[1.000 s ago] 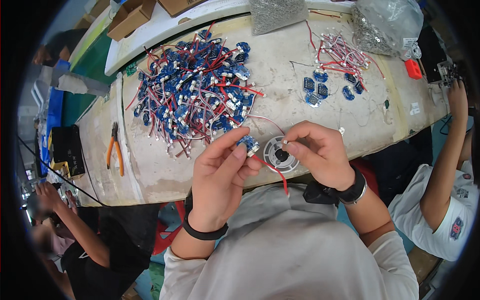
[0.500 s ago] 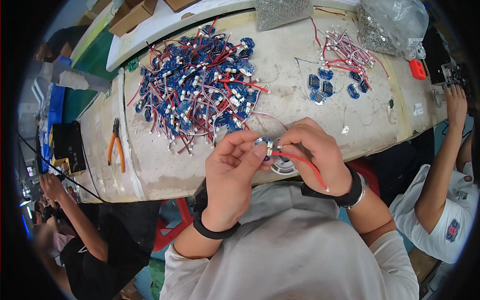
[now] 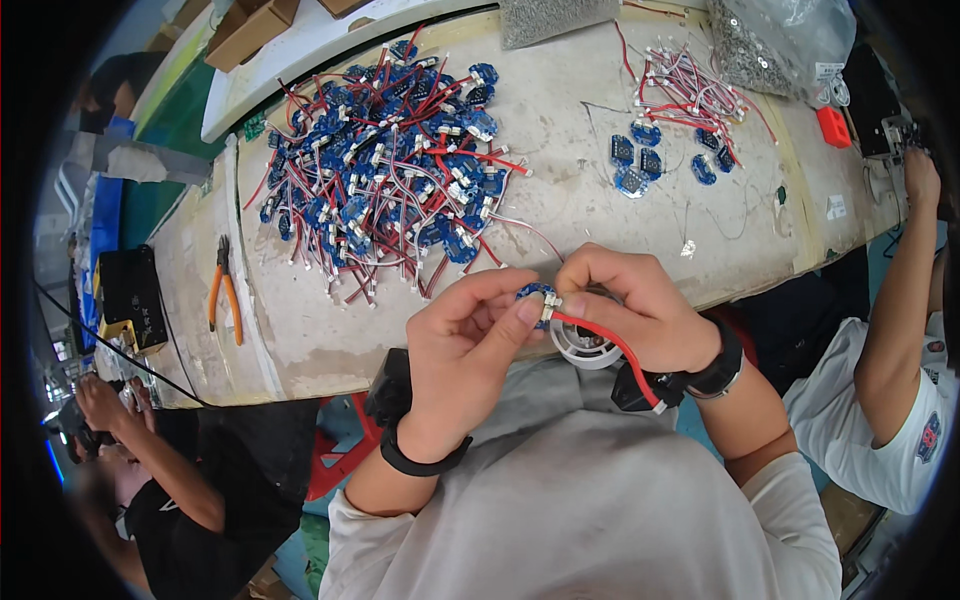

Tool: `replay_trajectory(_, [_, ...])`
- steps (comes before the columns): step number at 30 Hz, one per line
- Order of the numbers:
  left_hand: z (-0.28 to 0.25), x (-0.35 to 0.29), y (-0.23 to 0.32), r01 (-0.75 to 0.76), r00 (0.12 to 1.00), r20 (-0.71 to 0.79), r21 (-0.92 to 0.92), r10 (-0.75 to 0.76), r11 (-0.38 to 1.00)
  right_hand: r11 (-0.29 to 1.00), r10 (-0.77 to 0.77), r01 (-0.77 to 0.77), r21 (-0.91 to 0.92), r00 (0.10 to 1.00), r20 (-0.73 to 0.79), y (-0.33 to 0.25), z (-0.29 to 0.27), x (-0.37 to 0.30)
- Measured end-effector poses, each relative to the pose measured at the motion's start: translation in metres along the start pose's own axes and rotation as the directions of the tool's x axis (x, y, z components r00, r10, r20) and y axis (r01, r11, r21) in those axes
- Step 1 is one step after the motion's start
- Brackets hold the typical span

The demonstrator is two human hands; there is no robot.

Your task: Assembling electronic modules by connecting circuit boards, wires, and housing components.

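Observation:
My left hand (image 3: 462, 335) pinches a small blue circuit board (image 3: 530, 291) between thumb and fingertips, over the table's near edge. White connectors sit along the board's side. A red cable (image 3: 615, 343) runs from there across my right hand, its white end plug hanging free. My right hand (image 3: 640, 310) is closed, thumb and forefinger meeting at a small white plug beside the board; whether the plug is fully seated cannot be made out. Just below the fingers is a round white ring-shaped part (image 3: 586, 348), partly covered by my right hand.
A large heap of wired blue boards (image 3: 390, 170) lies at left centre, orange-handled pliers (image 3: 225, 290) beside it. Several loose boards (image 3: 650, 163) and a cable bundle (image 3: 685, 85) lie to the right. Bags of small metal parts (image 3: 560, 18) stand behind. Co-workers sit on both sides.
My right hand has moved in closer to the board, with thumb and forefinger now at its connectors. The board has shifted slightly right, and more of the white ring shows.

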State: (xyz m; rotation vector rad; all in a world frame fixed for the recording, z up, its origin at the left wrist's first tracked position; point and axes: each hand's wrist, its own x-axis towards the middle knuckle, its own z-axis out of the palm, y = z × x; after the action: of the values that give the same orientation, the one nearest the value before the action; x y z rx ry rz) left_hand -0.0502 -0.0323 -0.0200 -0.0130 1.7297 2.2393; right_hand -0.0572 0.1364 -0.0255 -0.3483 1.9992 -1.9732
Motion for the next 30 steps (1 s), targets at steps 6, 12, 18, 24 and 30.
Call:
replay_trajectory(6, [-0.001, -0.002, -0.002, -0.077, 0.997, -0.001, 0.068, 0.077, 0.995, 0.986, 0.137, -0.139, 0.09, 0.99, 0.023, -0.007, 0.001, -0.002])
replay_trajectory(12, [-0.005, -0.001, -0.002, -0.089, 0.996, 0.026, 0.197, 0.085, 0.976, 0.996, 0.035, -0.036, -0.081, 0.999, -0.022, -0.008, 0.003, -0.004])
replay_trajectory(18, [-0.006, -0.001, -0.002, -0.154, 0.987, 0.091, 0.282, 0.133, 0.947, 0.994, 0.063, -0.066, -0.085, 0.997, -0.035, -0.014, 0.004, -0.007])
replay_trajectory(24, [-0.005, -0.002, -0.008, -0.259, 0.966, 0.105, 0.37, 0.237, 0.892, 0.979, 0.025, -0.031, -0.202, 0.999, -0.035, -0.016, 0.005, -0.01])
replay_trajectory(30, [-0.002, -0.004, -0.006, -0.243, 0.97, 0.097, 0.446, 0.223, 0.862, 0.955, 0.012, -0.028, -0.295, 0.998, -0.057, -0.018, 0.007, -0.012])
